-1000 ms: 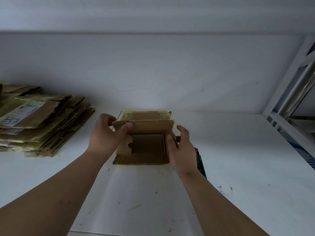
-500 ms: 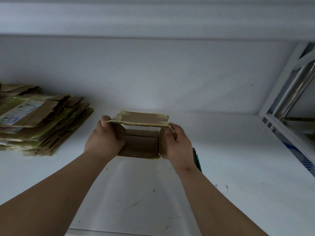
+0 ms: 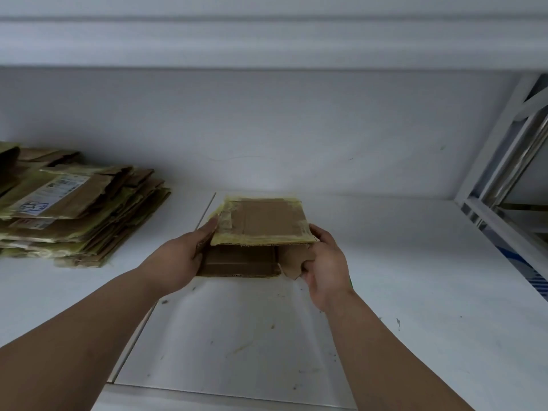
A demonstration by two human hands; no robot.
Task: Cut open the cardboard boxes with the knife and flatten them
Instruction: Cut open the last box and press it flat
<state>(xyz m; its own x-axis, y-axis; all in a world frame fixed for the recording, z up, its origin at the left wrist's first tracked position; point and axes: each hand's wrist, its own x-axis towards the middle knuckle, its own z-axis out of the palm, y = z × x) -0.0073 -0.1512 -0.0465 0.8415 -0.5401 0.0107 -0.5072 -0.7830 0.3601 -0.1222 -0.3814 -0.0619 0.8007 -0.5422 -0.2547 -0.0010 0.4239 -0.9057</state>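
A small brown cardboard box [image 3: 262,221] with yellowish tape along its edges is held above the white table, its taped top panel facing me and its near end open. My left hand [image 3: 189,253] grips the box's left side, fingers under the panel's edge. My right hand [image 3: 326,259] grips the right side, thumb curled round a torn side flap [image 3: 293,261]. The knife is hidden behind my right hand.
A stack of flattened cardboard boxes [image 3: 74,209] lies at the left on the white table [image 3: 415,262]. A white board [image 3: 237,336] lies under my arms. A white metal frame [image 3: 510,179] stands at the right. A wall closes off the back.
The box has tipped so its taped panel now faces up toward me. Both hands shifted outward along its sides. The dark and green knife beside my right wrist has gone out of sight.
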